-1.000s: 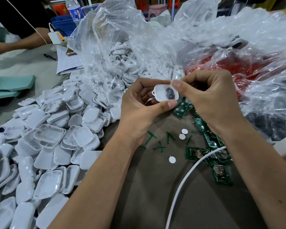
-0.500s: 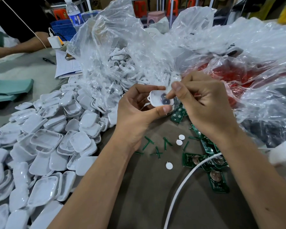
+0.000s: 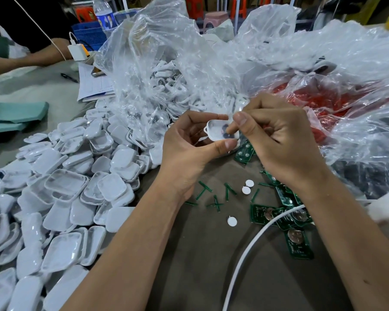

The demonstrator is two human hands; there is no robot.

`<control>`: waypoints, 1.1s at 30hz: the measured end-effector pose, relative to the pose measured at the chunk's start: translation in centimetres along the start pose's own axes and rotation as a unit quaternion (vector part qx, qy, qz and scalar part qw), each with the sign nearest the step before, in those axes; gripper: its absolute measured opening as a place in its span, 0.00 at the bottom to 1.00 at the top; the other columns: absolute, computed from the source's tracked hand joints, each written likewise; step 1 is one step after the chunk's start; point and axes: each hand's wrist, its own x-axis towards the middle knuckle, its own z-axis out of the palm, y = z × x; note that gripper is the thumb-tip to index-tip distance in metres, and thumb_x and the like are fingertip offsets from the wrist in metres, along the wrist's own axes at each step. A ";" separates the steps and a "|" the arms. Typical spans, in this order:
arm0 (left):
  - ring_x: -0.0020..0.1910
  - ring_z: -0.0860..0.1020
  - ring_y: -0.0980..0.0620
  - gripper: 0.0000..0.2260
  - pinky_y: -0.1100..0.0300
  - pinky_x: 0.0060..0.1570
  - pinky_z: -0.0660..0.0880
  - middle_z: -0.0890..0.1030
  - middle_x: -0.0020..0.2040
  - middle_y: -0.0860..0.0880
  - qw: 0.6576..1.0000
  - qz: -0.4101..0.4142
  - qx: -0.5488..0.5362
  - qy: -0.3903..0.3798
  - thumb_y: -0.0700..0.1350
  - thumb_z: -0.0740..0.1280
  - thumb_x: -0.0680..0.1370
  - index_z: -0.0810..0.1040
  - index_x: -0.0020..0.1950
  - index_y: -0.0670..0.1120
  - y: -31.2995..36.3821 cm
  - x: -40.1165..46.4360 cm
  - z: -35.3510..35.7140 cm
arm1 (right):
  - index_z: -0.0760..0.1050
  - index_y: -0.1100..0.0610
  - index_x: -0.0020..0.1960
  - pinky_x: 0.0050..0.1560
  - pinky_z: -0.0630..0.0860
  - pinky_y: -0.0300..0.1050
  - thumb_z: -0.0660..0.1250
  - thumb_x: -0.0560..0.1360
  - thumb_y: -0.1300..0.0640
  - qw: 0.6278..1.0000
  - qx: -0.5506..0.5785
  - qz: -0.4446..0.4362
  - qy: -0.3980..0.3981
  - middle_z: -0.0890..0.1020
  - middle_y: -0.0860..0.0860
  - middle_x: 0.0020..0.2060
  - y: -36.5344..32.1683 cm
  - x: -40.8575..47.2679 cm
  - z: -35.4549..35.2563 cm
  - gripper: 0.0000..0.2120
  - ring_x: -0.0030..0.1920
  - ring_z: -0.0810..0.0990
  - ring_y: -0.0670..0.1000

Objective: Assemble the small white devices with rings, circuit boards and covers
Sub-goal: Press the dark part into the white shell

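Observation:
My left hand [image 3: 186, 151] grips a small white device shell [image 3: 216, 131] between thumb and fingers, its hollow side up with a dark round part inside. My right hand [image 3: 276, 135] is curled beside it, and one fingertip presses down into the shell onto that dark part. A heap of white covers [image 3: 76, 187] lies to the left. Green circuit boards [image 3: 296, 241] with coin cells lie at the right, below my right wrist. Small white discs [image 3: 247, 187] and green offcuts [image 3: 216, 198] are scattered on the table between my arms.
Clear plastic bags [image 3: 166, 63] with white rings stand behind my hands, and a bag with red contents [image 3: 319, 102] sits at the right. A white cable [image 3: 252, 245] crosses the boards. Another person's arm [image 3: 20, 61], papers [image 3: 92, 86] and a bottle [image 3: 103, 16] are at the far left.
My right hand's fingertip has gone from the shell's edge down into the shell onto the dark part. Both hands with the shell sit a little lower in view.

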 end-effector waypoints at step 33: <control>0.58 0.83 0.48 0.25 0.51 0.63 0.79 0.85 0.58 0.45 0.934 -0.168 -0.248 -0.193 0.42 0.77 0.70 0.79 0.67 0.42 0.5 -0.1 -0.3 | 0.86 0.57 0.49 0.46 0.77 0.60 0.61 0.85 0.53 0.997 0.065 -0.040 0.007 0.80 0.58 0.51 -1.1 0.0 -0.8 0.16 0.47 0.81 0.61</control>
